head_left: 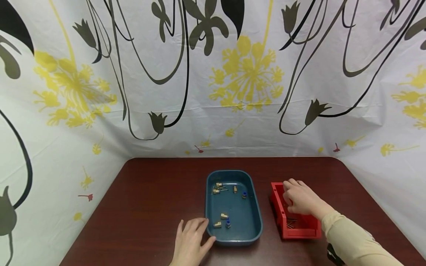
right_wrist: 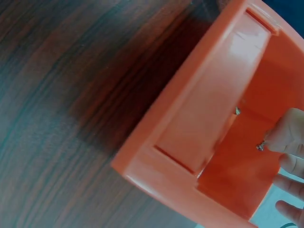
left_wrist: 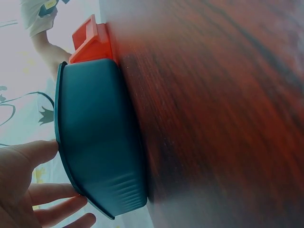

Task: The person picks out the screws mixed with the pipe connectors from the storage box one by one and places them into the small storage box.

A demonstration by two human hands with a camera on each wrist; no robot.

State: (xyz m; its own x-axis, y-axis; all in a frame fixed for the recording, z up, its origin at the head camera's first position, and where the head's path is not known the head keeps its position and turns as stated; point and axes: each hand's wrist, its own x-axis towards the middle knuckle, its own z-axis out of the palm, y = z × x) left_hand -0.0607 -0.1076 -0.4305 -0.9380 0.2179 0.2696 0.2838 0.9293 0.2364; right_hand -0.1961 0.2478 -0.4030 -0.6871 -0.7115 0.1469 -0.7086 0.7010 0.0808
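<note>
My left hand (head_left: 192, 240) rests against the blue-grey tray (head_left: 233, 236) at its near left corner. In the left wrist view, its fairly straight fingers (left_wrist: 57, 192) and the thumb touch the tray's rim from outside. My right hand (head_left: 301, 197) reaches down into the red bin (head_left: 301, 233), fingers bent downward. The right wrist view shows a small screw (right_wrist: 260, 146) poking out at the thumb and forefinger tips, which pinch together; its far end is hidden. Another small metal piece (right_wrist: 237, 110) shows by the bin's wall. Several screws (head_left: 290, 223) lie near the bin's front.
Inside the tray are brass fittings (head_left: 217, 224), blue-topped fittings (head_left: 227, 224) and, toward the back, thin screws (head_left: 223, 190). Tray and bin stand side by side on a dark red-brown table (head_left: 159, 199). A patterned cloth (head_left: 199, 122) hangs behind and around the table.
</note>
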